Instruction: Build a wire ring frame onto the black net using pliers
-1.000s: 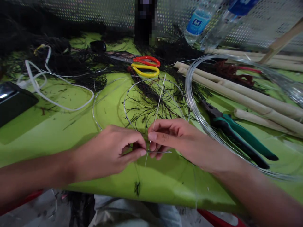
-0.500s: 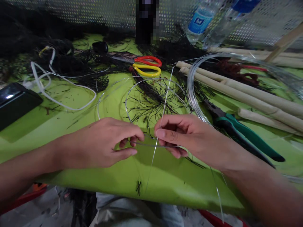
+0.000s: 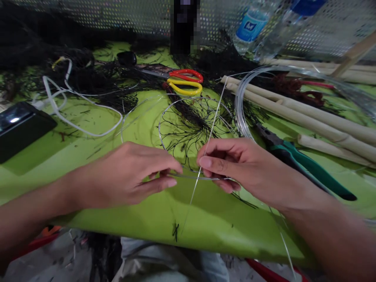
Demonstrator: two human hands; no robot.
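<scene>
Right grip (image 3: pixel 235 160) pinches straight wire (image 3: pixel 216 111); its lower end blurs out below. Left grip (image 3: pixel 138 172) narrow at curved wire (image 3: pixel 216 179); can't tell if clamped. Wire ring (image 3: pixel 159 127) beyond both, partly behind right fingers. Pliers (image 3: pixel 315 167) right of right grip, forearm covering part.

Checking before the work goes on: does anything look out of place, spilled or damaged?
No obvious damage or spill. A small black scrap lies alone near the front edge of the green surface; it looks stray, being apart from the black strands across the wire ring. The straight wire in the right hand shows no visible kink.
</scene>
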